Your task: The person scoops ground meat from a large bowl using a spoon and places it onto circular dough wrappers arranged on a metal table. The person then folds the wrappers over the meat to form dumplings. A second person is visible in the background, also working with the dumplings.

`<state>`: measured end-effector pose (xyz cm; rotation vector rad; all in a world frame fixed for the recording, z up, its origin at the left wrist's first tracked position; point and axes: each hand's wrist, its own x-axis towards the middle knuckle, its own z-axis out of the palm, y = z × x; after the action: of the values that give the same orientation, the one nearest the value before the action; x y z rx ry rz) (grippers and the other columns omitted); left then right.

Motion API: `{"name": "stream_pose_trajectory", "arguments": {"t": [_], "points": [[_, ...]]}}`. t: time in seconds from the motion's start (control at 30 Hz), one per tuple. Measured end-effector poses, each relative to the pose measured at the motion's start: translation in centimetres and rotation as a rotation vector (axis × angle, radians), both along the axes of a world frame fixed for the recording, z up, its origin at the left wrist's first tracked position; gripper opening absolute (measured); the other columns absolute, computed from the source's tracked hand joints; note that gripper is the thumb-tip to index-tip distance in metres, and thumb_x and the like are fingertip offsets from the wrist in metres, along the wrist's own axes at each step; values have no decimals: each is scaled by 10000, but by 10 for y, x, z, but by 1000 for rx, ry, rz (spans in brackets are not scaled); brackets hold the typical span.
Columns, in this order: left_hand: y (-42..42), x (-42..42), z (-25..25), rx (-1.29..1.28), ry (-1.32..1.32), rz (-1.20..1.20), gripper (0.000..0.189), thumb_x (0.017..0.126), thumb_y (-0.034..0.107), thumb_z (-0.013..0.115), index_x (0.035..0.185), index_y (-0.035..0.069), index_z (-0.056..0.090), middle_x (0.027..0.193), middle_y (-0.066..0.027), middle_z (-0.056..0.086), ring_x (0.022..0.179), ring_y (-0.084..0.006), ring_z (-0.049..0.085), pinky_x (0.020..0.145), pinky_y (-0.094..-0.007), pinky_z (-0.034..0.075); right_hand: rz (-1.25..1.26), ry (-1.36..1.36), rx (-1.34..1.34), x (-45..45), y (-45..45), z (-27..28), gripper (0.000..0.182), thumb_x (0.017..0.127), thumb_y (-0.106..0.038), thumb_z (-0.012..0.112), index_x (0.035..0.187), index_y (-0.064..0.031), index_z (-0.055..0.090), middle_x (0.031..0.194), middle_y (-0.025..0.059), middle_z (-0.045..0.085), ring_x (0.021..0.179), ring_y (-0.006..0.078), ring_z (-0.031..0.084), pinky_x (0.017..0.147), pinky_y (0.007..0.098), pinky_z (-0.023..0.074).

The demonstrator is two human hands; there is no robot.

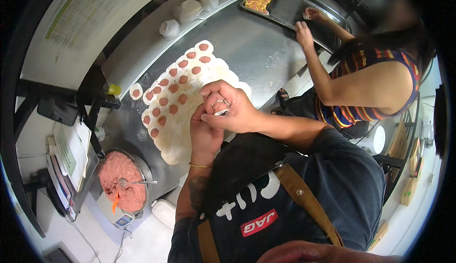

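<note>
My right hand [235, 108] curls around a small round dough wrapper with pink meat filling [220, 107], its pale rim folded up around the meat. My left hand [208, 131], a thin bangle at its wrist, meets it from below, its fingers against the wrapper; they are partly hidden. Beneath and beyond my hands, overlapping floured dough wrappers [167, 140] cover part of the steel table, several topped with lumps of pink filling. One separate wrapper with filling [136, 91] lies at their left.
A metal bowl of minced meat [123, 181] with utensils sits at lower left by a scale [123, 221]. Bagged bundles [188, 10] line the back ledge. At right, a co-worker's hands [304, 33] are over a tray [290, 3] holding rows of filled pieces.
</note>
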<state>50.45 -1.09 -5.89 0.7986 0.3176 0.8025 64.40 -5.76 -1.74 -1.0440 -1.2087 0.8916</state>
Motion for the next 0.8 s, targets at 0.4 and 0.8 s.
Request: {"name": "stream_pose_trajectory", "arguments": {"t": [0.4,0.8], "points": [[13,29,3,-194,-82,-166,189,963,73,661,1140,10,656,1135,-74,683,1059,-186,662,980,-337,529,225,-63,65,55,1,6,771,746,-2,843,1424,-3,476,958,34,666,1044,130,643,947,301,502],[-7,5,2,-74,-90,-202,342,1038,244,624,1315,44,643,1309,-37,638,1246,-191,587,1113,-371,457,-176,-186,121,-6,-30,5,691,770,-49,858,1385,-29,542,1004,12,671,967,72,622,868,245,494]]}}
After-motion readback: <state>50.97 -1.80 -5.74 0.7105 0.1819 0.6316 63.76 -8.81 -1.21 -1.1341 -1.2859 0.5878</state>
